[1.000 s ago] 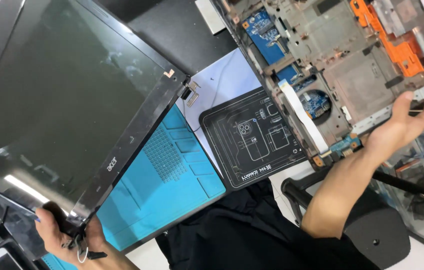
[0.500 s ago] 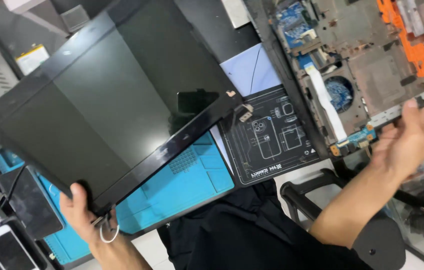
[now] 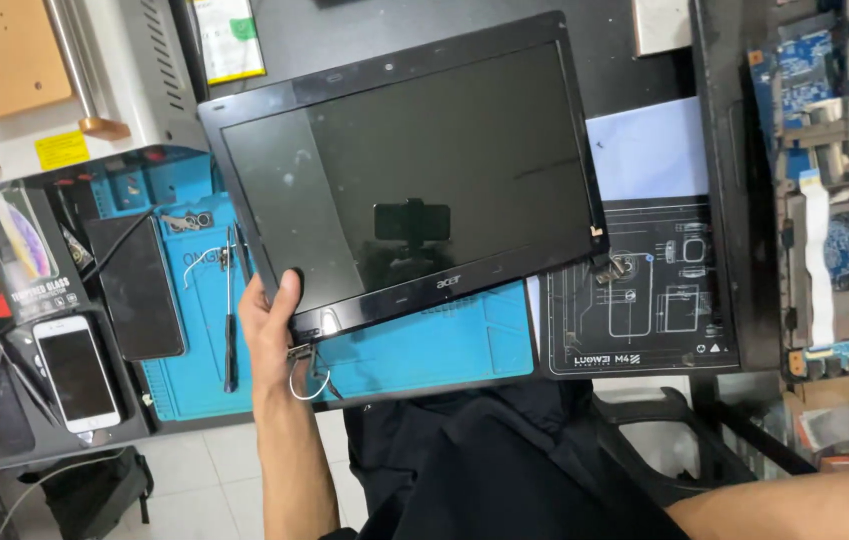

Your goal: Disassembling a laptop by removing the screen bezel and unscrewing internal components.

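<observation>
My left hand (image 3: 270, 330) grips the lower left corner of a detached black laptop screen panel (image 3: 415, 170), thumb on the bezel. The panel is held flat, face up, over a blue work mat (image 3: 425, 345). A thin looped cable (image 3: 307, 378) dangles from its left hinge, and the right hinge (image 3: 605, 262) sticks out over a black printed mat (image 3: 645, 300). Only my right forearm (image 3: 795, 510) shows at the bottom right; the hand itself is out of frame. The opened laptop base (image 3: 825, 200), with bare circuit boards and a white ribbon cable, lies at the right.
A white phone (image 3: 77, 372), a black phone (image 3: 135, 285) and a screwdriver (image 3: 231, 310) lie at the left of the bench. A screen-protector box (image 3: 20, 250) stands further left. A black chair (image 3: 665, 440) and dark clothing are below the bench edge.
The screen panel has swung from tilted at the left to flat and centred over the mats. My right hand has left the laptop base and gone out of view.
</observation>
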